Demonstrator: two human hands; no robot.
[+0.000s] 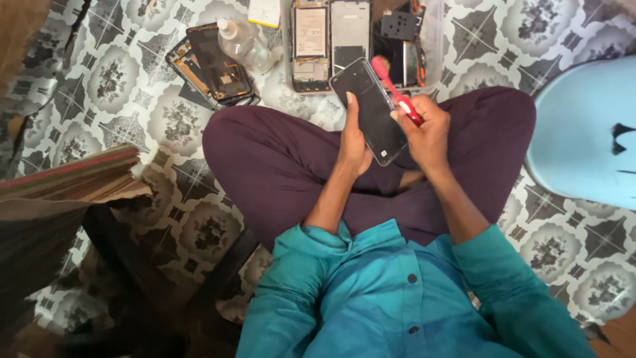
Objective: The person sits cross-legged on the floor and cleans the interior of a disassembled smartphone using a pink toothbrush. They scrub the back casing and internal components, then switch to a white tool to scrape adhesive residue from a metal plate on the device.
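I sit cross-legged on a patterned floor. My left hand [353, 136] grips a black phone panel [370, 106] from its left edge, thumb on the glass, tilted above my lap. My right hand [424, 129] holds a red-handled brush [397, 93] whose pink bristle head rests near the panel's upper right corner.
A clear tray [430, 40] ahead holds opened phones and parts. Left of it lie a stack of dark phone bodies [218, 66] and a clear plastic bottle [242, 41]. A pale blue round object [586, 132] stands at right; a dark stool and folded cloth [73, 176] sit at left.
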